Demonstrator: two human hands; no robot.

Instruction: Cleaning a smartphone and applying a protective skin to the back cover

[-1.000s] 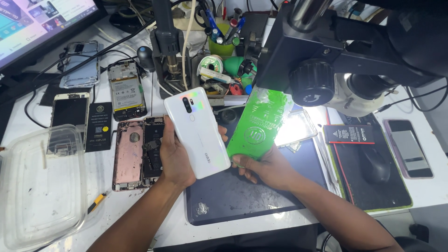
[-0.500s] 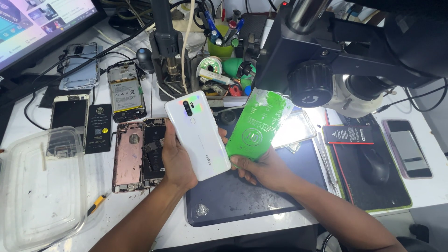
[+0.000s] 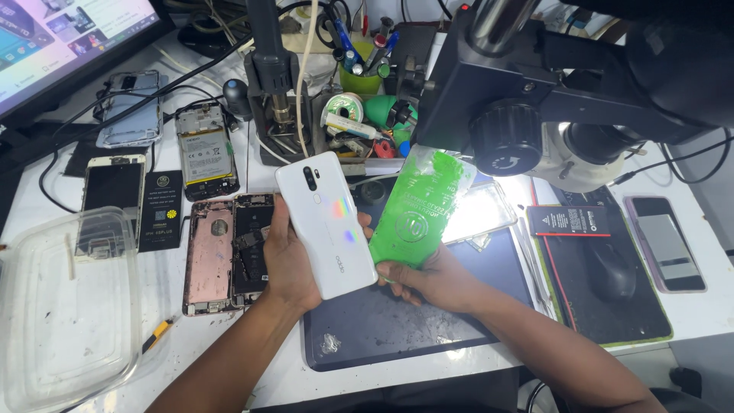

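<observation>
The white phone (image 3: 326, 223) is held back-up, camera end tilted away from the person, just above the dark work mat (image 3: 413, 321); it rests across the palm of the left hand (image 3: 288, 260), whose fingers curl up round its left edge while the thumb side is hidden beneath, so the glossy back faces the head camera and the screen side points down. Touching its right edge is a green protective film sheet (image 3: 417, 214), which the right hand (image 3: 428, 277) pinches by its lower end, fingertips pressed together on the sheet; it stands tilted up toward the bright light of the microscope (image 3: 535, 115) above. Both forearms come in from the bottom of the view and meet over the mat. To the left on the counter (image 3: 172, 336) lie an opened pink phone (image 3: 225, 252) and a clear plastic tray (image 3: 65, 306).
</observation>
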